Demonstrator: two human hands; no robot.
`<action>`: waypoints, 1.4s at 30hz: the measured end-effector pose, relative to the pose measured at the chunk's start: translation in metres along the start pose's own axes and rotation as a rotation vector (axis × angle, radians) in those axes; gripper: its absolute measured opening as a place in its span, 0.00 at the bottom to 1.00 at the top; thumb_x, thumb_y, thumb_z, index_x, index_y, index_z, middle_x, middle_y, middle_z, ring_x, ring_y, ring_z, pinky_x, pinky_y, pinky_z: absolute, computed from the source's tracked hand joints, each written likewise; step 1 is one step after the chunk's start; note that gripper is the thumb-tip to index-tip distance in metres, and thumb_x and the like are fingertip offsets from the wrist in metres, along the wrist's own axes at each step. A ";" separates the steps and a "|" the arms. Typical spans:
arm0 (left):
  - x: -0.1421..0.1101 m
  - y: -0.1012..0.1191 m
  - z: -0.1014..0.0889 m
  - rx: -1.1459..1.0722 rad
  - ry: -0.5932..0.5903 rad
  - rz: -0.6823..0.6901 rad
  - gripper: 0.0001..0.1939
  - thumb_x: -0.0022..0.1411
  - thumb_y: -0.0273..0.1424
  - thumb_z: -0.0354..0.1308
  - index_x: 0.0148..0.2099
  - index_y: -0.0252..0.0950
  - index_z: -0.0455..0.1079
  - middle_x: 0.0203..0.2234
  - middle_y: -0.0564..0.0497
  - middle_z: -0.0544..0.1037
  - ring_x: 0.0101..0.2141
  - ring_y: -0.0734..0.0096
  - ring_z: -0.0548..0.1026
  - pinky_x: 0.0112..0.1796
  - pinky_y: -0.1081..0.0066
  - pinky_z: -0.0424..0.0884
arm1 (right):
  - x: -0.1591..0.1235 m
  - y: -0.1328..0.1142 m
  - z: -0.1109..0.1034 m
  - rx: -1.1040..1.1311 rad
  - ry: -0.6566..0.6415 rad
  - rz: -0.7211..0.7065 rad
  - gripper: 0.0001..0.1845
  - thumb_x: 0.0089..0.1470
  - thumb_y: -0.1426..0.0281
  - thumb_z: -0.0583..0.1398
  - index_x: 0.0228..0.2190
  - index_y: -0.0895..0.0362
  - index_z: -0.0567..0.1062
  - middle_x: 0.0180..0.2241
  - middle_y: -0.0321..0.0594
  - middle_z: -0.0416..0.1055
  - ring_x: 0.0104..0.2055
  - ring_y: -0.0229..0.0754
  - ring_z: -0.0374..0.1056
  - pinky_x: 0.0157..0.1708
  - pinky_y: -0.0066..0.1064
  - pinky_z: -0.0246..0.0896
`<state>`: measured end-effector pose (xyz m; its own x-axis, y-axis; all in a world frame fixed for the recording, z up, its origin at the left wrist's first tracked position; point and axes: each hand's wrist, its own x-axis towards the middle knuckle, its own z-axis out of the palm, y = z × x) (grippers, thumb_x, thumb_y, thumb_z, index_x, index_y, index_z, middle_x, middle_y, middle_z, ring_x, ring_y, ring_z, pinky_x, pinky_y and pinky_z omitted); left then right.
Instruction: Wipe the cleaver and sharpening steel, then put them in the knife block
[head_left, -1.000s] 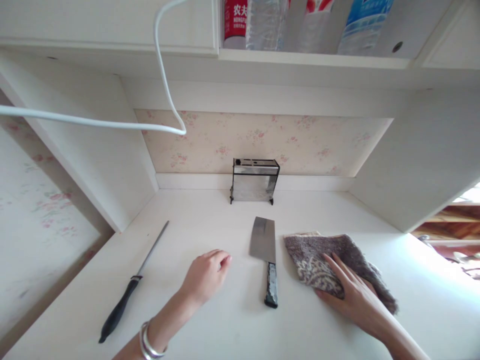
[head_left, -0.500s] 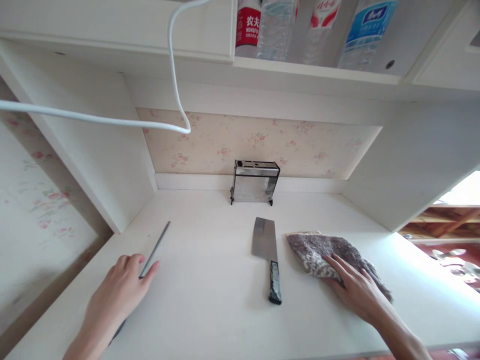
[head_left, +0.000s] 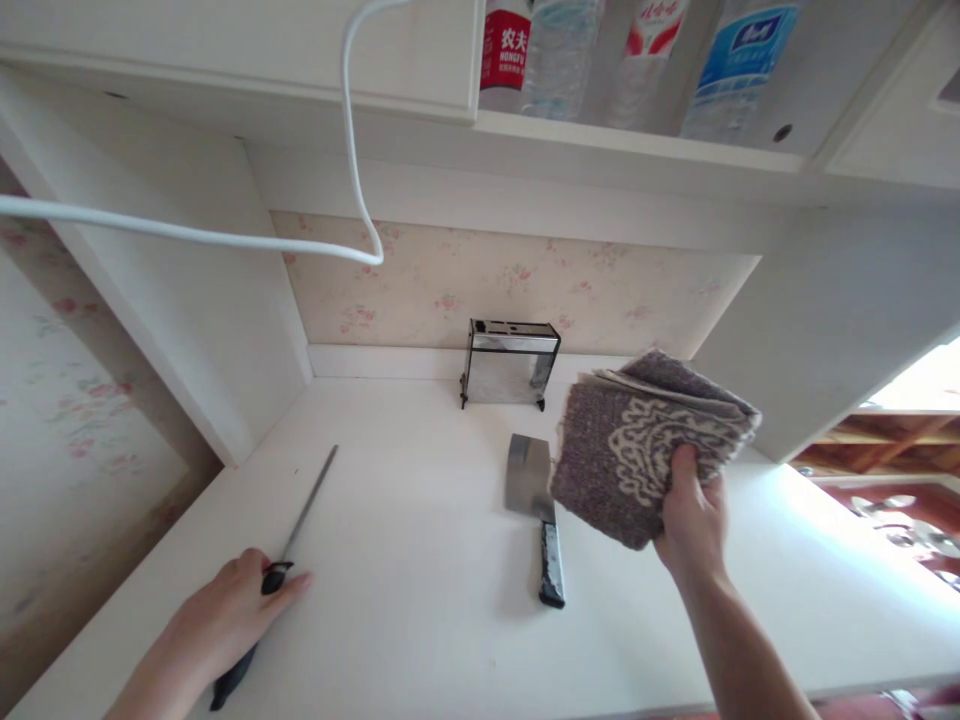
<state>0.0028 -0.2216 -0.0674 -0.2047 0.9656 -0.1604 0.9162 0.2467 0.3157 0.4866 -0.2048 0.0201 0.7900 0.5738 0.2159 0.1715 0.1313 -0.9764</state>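
Observation:
My left hand lies over the black handle of a sharpening steel at the counter's front left, fingers curling around it. My right hand holds a folded grey patterned cloth lifted off the counter, pinched at its lower edge. Below the cloth a cleaver lies flat on the white counter, blade pointing away, black handle toward me. The cloth hides part of the blade's right side.
A shiny metal knife holder stands against the floral back wall. A white cable hangs across the upper left. Bottles stand on the shelf overhead. White cabinet walls close in left and right.
My right hand has picked the cloth up from the counter and raised it over the cleaver. My left hand moved left and down onto the steel's handle.

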 end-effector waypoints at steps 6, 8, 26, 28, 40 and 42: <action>0.000 0.000 -0.007 0.114 -0.059 0.070 0.19 0.58 0.47 0.44 0.31 0.37 0.64 0.29 0.40 0.77 0.34 0.49 0.76 0.31 0.63 0.63 | -0.056 -0.002 0.076 0.536 -0.378 0.529 0.27 0.45 0.57 0.66 0.46 0.55 0.70 0.34 0.40 0.77 0.34 0.45 0.74 0.38 0.40 0.70; 0.001 0.003 -0.011 0.092 -0.049 0.076 0.19 0.60 0.45 0.42 0.33 0.37 0.66 0.31 0.40 0.78 0.36 0.50 0.76 0.33 0.63 0.64 | -0.074 0.001 0.094 0.635 -0.529 0.622 0.26 0.45 0.62 0.67 0.46 0.56 0.71 0.36 0.41 0.77 0.36 0.46 0.74 0.39 0.39 0.70; -0.021 0.176 0.014 -1.409 -0.225 0.202 0.22 0.58 0.44 0.58 0.48 0.40 0.56 0.36 0.52 0.73 0.21 0.80 0.67 0.21 0.76 0.64 | -0.104 0.021 0.108 0.962 -0.858 0.769 0.18 0.52 0.68 0.61 0.46 0.53 0.72 0.46 0.39 0.74 0.48 0.45 0.69 0.48 0.41 0.64; -0.019 0.192 0.023 -1.468 -0.280 0.233 0.19 0.58 0.44 0.58 0.42 0.39 0.55 0.32 0.54 0.73 0.19 0.82 0.65 0.19 0.77 0.61 | -0.107 0.016 0.104 0.980 -0.934 0.755 0.17 0.53 0.66 0.60 0.46 0.54 0.72 0.47 0.40 0.73 0.48 0.46 0.68 0.48 0.42 0.64; -0.012 0.186 0.032 -1.584 -0.506 0.287 0.19 0.61 0.44 0.56 0.31 0.37 0.53 0.18 0.59 0.68 0.13 0.85 0.58 0.16 0.80 0.51 | -0.101 0.018 0.100 0.886 -1.034 0.737 0.20 0.49 0.53 0.59 0.40 0.51 0.75 0.41 0.39 0.76 0.46 0.49 0.68 0.43 0.42 0.65; -0.013 0.185 0.036 -1.553 -0.542 0.295 0.20 0.60 0.45 0.57 0.31 0.38 0.52 0.20 0.57 0.71 0.13 0.85 0.58 0.15 0.80 0.50 | -0.105 0.023 0.102 0.863 -1.009 0.714 0.18 0.45 0.57 0.63 0.39 0.50 0.75 0.37 0.38 0.76 0.44 0.49 0.69 0.40 0.40 0.66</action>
<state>0.1877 -0.1912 -0.0403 0.3399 0.9341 -0.1088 -0.3581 0.2356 0.9035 0.3470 -0.1793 -0.0242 -0.2302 0.9728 -0.0261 -0.7357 -0.1915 -0.6497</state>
